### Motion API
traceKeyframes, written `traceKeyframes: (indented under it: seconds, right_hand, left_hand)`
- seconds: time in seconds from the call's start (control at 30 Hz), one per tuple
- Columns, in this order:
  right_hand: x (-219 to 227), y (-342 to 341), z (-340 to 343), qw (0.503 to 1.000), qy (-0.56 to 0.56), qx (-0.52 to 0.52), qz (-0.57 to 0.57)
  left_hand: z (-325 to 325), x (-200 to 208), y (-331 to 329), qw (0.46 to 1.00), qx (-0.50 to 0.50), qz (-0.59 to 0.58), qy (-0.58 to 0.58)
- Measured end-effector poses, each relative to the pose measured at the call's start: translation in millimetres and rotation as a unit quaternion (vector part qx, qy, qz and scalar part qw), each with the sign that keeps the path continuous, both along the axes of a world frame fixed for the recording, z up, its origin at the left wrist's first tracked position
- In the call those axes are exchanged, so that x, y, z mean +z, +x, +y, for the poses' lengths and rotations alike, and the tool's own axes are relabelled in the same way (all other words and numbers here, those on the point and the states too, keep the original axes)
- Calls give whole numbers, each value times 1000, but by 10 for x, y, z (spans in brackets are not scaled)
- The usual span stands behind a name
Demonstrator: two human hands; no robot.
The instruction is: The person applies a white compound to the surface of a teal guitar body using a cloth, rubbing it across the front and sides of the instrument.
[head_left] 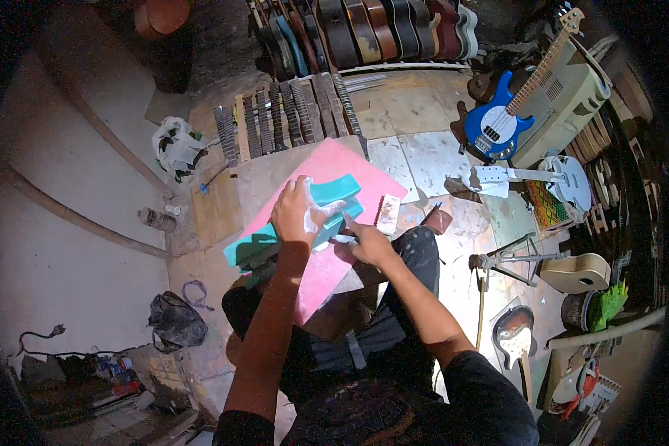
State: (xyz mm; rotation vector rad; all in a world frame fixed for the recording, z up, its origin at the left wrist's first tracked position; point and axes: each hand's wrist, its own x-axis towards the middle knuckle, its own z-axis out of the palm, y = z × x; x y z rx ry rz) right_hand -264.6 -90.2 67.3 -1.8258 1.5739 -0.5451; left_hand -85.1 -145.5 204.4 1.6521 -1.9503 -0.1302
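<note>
A long turquoise piece (336, 190) with a curved, stepped edge lies slantwise over a pink sheet (333, 157) in front of me. White dust or paste marks it. My left hand (297, 208) is wrapped over its middle from above, with white smears on the fingers. My right hand (368, 244) is closed at the near right edge of the piece. Something thin and pale shows at its fingers, but its kind is unclear. A small whitish block (388, 213) with a toothed brown edge lies on the sheet, to the right of the turquoise piece.
Several guitar necks (279, 115) lie in a row beyond the sheet, with guitar bodies (379, 33) standing behind. On the right are a blue bass guitar (500, 123), a white guitar (569, 182), a metal stand (505, 260) and an acoustic guitar (576, 273). A black bag (177, 320) sits at left.
</note>
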Motion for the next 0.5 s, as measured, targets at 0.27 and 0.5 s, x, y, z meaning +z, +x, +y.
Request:
traceKeyframes:
  seconds: [0.27, 0.5]
  right_hand:
    - [0, -257, -52, 989, 27, -57, 134]
    - [41, -119, 23, 980, -16, -199, -1]
  left_hand:
    - [-42, 24, 1, 1000, 4, -7, 15]
    - [-93, 59, 48, 997, 32, -17, 63]
